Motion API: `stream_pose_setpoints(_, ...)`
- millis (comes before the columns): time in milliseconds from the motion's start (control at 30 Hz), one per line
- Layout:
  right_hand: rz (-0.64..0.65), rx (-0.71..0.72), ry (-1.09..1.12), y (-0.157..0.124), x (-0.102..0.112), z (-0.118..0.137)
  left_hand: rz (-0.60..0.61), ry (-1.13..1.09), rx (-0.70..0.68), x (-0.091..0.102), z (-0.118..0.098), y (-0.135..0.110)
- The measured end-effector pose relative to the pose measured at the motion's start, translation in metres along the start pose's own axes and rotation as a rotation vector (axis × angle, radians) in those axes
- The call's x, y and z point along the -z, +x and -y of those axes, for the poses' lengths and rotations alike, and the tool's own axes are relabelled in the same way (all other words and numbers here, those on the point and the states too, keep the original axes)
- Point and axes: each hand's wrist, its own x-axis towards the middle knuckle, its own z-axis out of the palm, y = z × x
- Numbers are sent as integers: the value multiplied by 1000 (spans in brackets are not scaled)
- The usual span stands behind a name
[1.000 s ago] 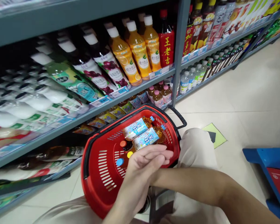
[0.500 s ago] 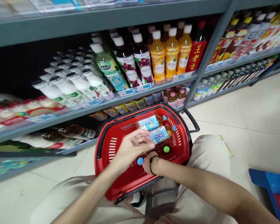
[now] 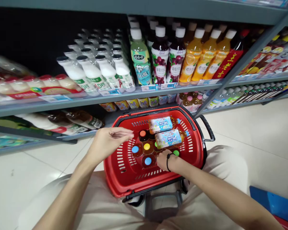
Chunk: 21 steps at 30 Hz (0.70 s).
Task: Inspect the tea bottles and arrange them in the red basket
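Between my knees is a red shopping basket (image 3: 117,183) with drink bottles in it. Several stand upright, showing a blue cap (image 3: 135,149), an orange cap (image 3: 142,134), a yellow cap (image 3: 147,147) and a green cap (image 3: 176,153). Two blue-labelled tea bottles (image 3: 161,124) lie on their sides at the basket's far right. My right hand (image 3: 163,159), with a black wristband, reaches down among the upright bottles, its fingers curled over a bottle top that it hides. Above the basket's left rim, my left hand (image 3: 111,140) is open and holds nothing, fingers stretched out.
A shelf ahead carries white milk bottles (image 3: 91,68), grape juice bottles (image 3: 160,57) and orange juice bottles (image 3: 192,57). More bottles lie on the lower shelf. The black basket handle (image 3: 207,127) sticks out rightward. A blue object (image 3: 273,201) stands on the floor at right.
My left hand has moved left, away from over the bottles, uncovering several caps. My right hand stays down among the bottles. The view has shifted, with the shelf goods now farther right.
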Motion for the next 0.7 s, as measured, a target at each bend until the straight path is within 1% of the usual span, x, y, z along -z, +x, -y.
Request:
stream_pose_setpoints(67, 22, 3, -3, 1, -2, 0, -2, 23, 50, 19, 8, -2)
stream_pose_setpoints(133, 39, 11, -7, 1, -4, 0, -64, 111, 94, 44, 15, -5)
stream_pose_setpoints(167, 44, 15, -10, 1, -4, 0, -128, 209, 116, 57, 18, -7)
stream_pose_setpoints(233, 49, 22, -16, -1, -5, -1, -321, 425, 215, 80, 24, -11)
stream_pose_setpoints(300, 49, 26, -21, -3, -3, -1, -458, 537, 324, 94, 29, -14)
stream_pose_setpoints(333, 49, 26, -22, -4, -2, 0, -482, 548, 346, 97, 31, -15)
stream_pose_setpoints(367, 50, 25, -24, -4, -1, 0, -472, 543, 334, 98, 32, -16)
stream_pose_setpoints(467, 59, 26, -32, -5, 2, 1, -346, 557, 209, 91, 31, -19)
stream_pose_setpoints(533, 65, 30, -41, -6, 3, 2, -319, 565, 199, 84, 25, -21)
stream_pose_setpoints(600, 69, 30, -48, -6, 2, 2, -347, 554, 229, 78, 17, -23)
stream_pose_setpoints(700, 80, 26, -51, -7, 3, 1, -455, 527, 215, 71, 8, -24)
